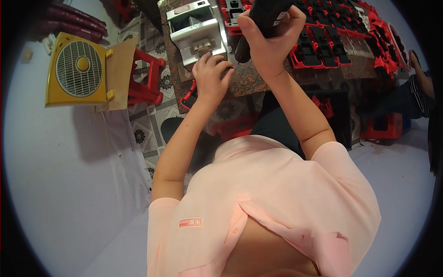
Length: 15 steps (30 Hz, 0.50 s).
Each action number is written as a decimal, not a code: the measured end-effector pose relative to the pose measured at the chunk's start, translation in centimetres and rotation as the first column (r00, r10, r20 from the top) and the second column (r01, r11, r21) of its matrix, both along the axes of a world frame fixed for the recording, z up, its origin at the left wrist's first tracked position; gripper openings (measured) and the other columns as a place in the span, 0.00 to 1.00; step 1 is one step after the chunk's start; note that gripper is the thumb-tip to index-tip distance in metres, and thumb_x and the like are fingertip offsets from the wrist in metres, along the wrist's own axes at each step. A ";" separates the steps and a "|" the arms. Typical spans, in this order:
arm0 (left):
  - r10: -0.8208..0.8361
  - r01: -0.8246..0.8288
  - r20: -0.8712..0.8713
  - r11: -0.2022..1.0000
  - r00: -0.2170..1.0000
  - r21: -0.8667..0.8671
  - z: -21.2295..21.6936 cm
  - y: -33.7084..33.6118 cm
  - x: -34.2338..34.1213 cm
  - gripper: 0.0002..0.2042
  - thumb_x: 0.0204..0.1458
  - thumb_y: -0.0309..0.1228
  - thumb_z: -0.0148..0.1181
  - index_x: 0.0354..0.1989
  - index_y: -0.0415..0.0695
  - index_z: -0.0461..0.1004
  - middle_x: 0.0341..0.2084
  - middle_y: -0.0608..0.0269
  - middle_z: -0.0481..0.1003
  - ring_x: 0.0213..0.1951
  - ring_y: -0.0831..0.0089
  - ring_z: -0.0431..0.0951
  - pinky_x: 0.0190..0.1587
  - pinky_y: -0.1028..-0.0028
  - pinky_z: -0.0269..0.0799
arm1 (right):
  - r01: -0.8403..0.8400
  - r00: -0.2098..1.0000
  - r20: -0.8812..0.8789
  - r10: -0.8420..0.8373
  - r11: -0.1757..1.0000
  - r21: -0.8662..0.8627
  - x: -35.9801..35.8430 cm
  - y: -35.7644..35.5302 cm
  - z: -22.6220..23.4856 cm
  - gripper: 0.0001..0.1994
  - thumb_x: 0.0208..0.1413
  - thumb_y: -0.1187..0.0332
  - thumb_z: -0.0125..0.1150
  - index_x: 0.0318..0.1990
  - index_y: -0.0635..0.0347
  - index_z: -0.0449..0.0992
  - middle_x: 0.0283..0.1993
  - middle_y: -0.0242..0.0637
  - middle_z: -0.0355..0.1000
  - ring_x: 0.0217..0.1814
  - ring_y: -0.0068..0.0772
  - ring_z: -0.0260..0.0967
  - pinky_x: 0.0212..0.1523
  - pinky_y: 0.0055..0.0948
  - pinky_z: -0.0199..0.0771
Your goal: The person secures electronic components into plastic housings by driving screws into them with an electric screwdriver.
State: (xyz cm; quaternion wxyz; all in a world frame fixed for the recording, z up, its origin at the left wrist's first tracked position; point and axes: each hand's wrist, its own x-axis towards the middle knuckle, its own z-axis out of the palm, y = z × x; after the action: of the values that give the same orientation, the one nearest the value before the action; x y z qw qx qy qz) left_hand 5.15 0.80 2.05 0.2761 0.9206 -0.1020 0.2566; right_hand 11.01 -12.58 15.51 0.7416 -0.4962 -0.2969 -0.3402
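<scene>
My right hand (275, 51) is wrapped round a long black handheld tool (265, 23), raised over the table's near edge. The tool has a pale label on its side, and its upper end runs out of the picture. At the front of a white box-shaped machine (196, 34) is my left hand (211, 76), its fingers bent and apart. The fingertips are at a small metal block (202, 47) on the machine; I cannot tell whether they touch it. A red-and-black looped item (188, 97) hangs at the table edge beside my left wrist.
Black moulded parts in red holders (320, 46) cover the right of the speckled stone table (249, 81). A yellow box fan (78, 69) and a red stool (147, 76) stand at the left. Another person's arm (422, 78) shows at the far right, near a red stool (382, 127).
</scene>
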 end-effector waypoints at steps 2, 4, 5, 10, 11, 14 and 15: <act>-0.012 0.013 -0.009 0.999 1.000 0.042 0.4 -0.2 0.1 0.08 0.49 0.35 0.69 0.39 0.55 0.83 0.47 0.66 0.77 0.61 0.53 0.68 0.64 0.50 0.55 | 0.001 1.000 0.010 -0.001 1.000 0.010 1.5 -0.8 -2.6 0.28 0.52 0.73 0.75 0.52 0.59 0.58 0.38 0.34 0.70 0.34 0.21 0.71 0.34 0.21 0.74; -0.011 0.013 -0.030 0.996 0.999 0.087 0.5 -0.3 0.2 0.08 0.50 0.35 0.69 0.39 0.56 0.84 0.48 0.67 0.78 0.62 0.53 0.68 0.64 0.50 0.55 | -0.011 1.000 0.008 0.011 1.000 0.024 1.5 -1.3 -3.4 0.34 0.48 0.77 0.77 0.54 0.61 0.55 0.44 0.38 0.69 0.40 0.23 0.75 0.38 0.23 0.79; -0.022 0.023 -0.015 0.994 1.000 0.102 0.6 -0.4 0.4 0.07 0.49 0.34 0.69 0.38 0.55 0.83 0.46 0.68 0.78 0.61 0.53 0.69 0.64 0.47 0.54 | 0.010 0.999 -0.044 -0.010 1.000 0.005 1.0 -1.9 -3.7 0.33 0.48 0.77 0.78 0.53 0.62 0.56 0.44 0.37 0.69 0.40 0.22 0.75 0.39 0.23 0.79; -0.091 0.078 0.068 0.981 0.993 0.178 1.2 -0.4 0.8 0.04 0.49 0.31 0.67 0.34 0.52 0.81 0.39 0.71 0.79 0.57 0.59 0.73 0.63 0.44 0.55 | 0.054 0.997 -0.046 -0.057 0.997 -0.060 2.1 -2.5 -6.1 0.32 0.48 0.74 0.79 0.52 0.62 0.58 0.44 0.36 0.70 0.41 0.21 0.73 0.40 0.22 0.76; -0.110 0.097 0.061 0.977 0.992 0.188 0.9 -0.4 0.9 0.04 0.49 0.31 0.67 0.34 0.52 0.81 0.39 0.71 0.79 0.57 0.59 0.73 0.63 0.44 0.55 | 0.072 0.996 -0.053 -0.075 0.996 -0.049 2.2 -2.6 -6.6 0.32 0.48 0.74 0.79 0.52 0.62 0.58 0.44 0.36 0.70 0.41 0.21 0.73 0.40 0.22 0.76; -0.147 0.140 0.049 0.983 0.988 0.120 0.2 -0.3 1.0 0.04 0.53 0.28 0.64 0.36 0.47 0.78 0.38 0.67 0.81 0.53 0.65 0.77 0.64 0.49 0.57 | 0.051 0.985 -0.159 -0.070 0.992 -0.117 2.2 -2.5 -7.1 0.31 0.48 0.69 0.79 0.51 0.61 0.60 0.41 0.35 0.71 0.39 0.21 0.72 0.38 0.21 0.73; -0.157 0.151 0.045 0.981 0.987 0.126 0.0 -0.2 1.2 0.04 0.53 0.28 0.64 0.36 0.47 0.78 0.38 0.67 0.81 0.53 0.65 0.77 0.64 0.49 0.57 | 0.061 0.984 -0.161 -0.079 0.992 -0.110 1.8 -2.5 -7.1 0.31 0.48 0.69 0.79 0.51 0.61 0.60 0.41 0.35 0.71 0.39 0.21 0.72 0.38 0.21 0.73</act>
State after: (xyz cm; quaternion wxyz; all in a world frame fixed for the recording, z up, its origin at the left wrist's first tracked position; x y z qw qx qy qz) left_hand 6.32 0.55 2.08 0.2354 0.9177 -0.1960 0.2530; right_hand 12.83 -15.11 8.46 0.7242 -0.5711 -0.2341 -0.3076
